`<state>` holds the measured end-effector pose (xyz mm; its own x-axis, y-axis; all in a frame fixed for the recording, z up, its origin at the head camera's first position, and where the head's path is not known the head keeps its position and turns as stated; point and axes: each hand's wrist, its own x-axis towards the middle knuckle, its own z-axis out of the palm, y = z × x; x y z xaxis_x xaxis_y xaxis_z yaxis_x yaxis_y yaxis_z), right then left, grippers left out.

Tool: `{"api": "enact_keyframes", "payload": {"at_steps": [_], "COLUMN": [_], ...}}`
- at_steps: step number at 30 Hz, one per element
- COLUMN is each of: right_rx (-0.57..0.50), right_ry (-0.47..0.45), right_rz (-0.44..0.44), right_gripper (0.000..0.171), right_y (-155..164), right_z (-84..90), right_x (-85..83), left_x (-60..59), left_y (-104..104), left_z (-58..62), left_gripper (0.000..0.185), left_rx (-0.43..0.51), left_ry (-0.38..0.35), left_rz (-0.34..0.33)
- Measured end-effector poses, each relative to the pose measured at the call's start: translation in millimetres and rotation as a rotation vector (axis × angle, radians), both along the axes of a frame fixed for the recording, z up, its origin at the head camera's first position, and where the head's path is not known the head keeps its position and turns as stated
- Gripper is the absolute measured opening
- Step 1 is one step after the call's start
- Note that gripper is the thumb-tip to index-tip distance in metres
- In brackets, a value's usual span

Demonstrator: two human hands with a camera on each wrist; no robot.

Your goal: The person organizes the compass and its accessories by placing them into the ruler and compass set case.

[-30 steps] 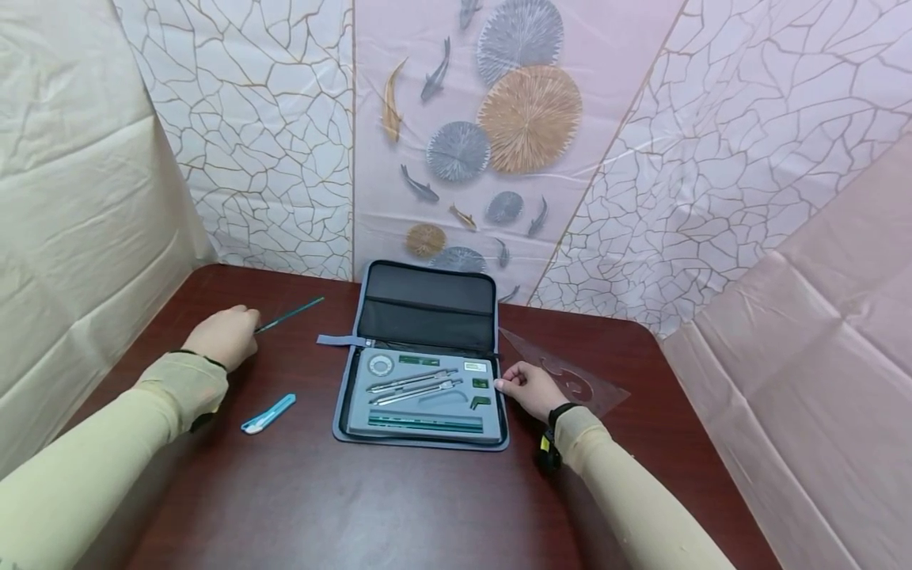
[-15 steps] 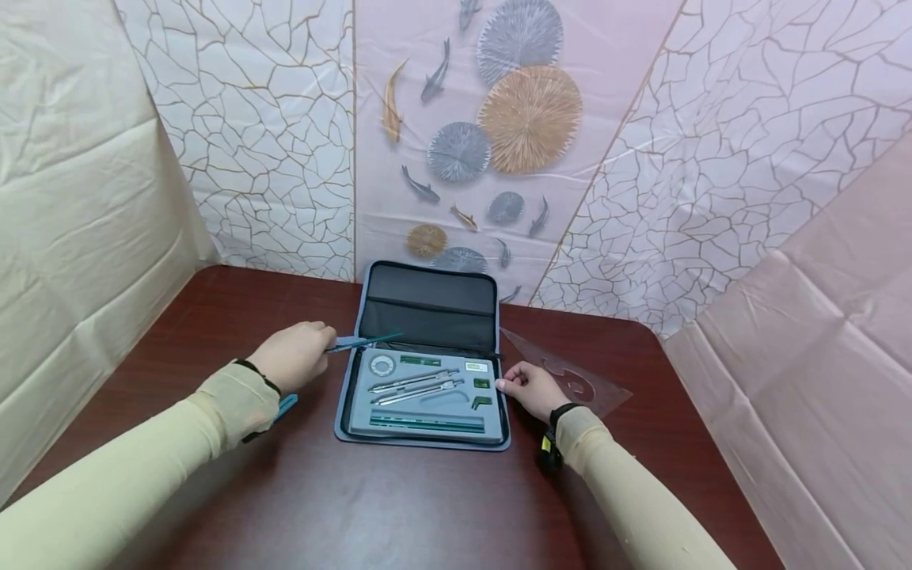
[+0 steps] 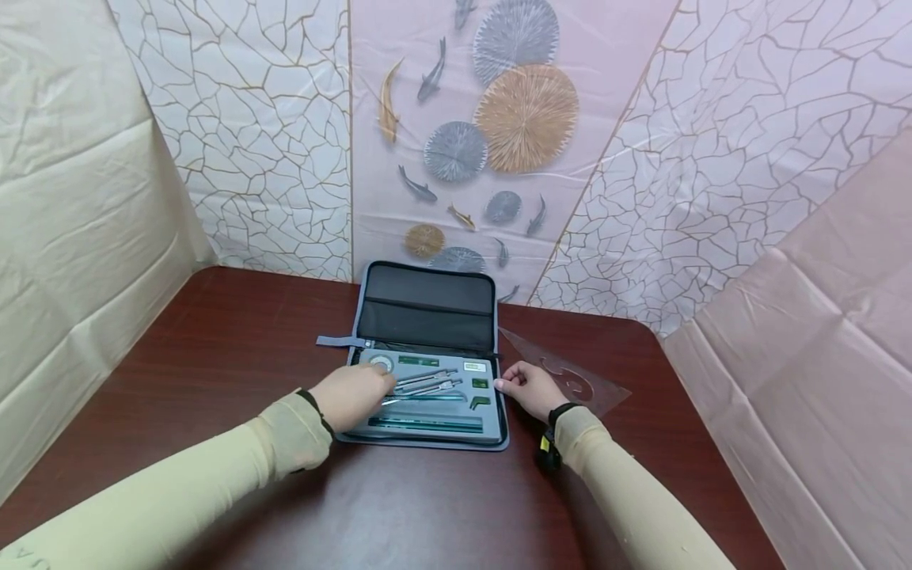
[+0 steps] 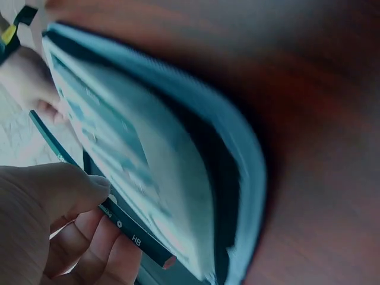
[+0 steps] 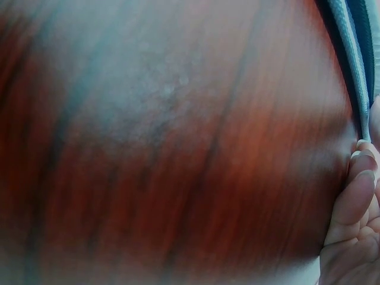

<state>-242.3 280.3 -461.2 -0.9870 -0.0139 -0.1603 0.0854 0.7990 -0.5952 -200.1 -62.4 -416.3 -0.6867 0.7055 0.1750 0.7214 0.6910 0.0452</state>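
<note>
Over the open case (image 3: pixel 427 431), left hand (image 3: pixel 352 396) pinches a green pencil (image 3: pixel 427 397); right hand (image 3: pixel 530 388), fingers curled, touches its edge.

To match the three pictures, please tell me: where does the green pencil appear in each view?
Head: green pencil lies across the case tray, held by the left hand.
Left wrist: lower left, pinched, marked HB.
Right wrist: not in view.
Shared landmark: the case's blue-grey edge.

Both arms in long beige sleeves, snug fit, ending at the wrists. Left hand (image 3: pixel 352 396): dark band at the cuff. Right hand (image 3: pixel 530 388): black wrist strap, with a black-and-yellow unit mounted under the wrist.
</note>
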Motion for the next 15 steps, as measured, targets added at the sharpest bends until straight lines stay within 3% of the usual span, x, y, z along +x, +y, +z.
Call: {"api": "enact_keyframes", "payload": {"at_steps": [7,15], "right_rx": [0.006,0.004], "right_ry": [-0.004,0.003], "right_rz": [-0.004,0.002], "right_gripper": [0.025,0.025], "right_y": [0,2], "right_z": [-0.3,-2.5], "right_x": [-0.4,-2.1], "left_x": [5.3,11.0], "left_y": [14,21], "left_z": [-12.4,-13.9], "left_gripper": [0.013,0.016], "left_rx": [-0.020,-0.038], "left_ry": [0.041,0.067], "left_rz": [-0.078,-0.090]}}
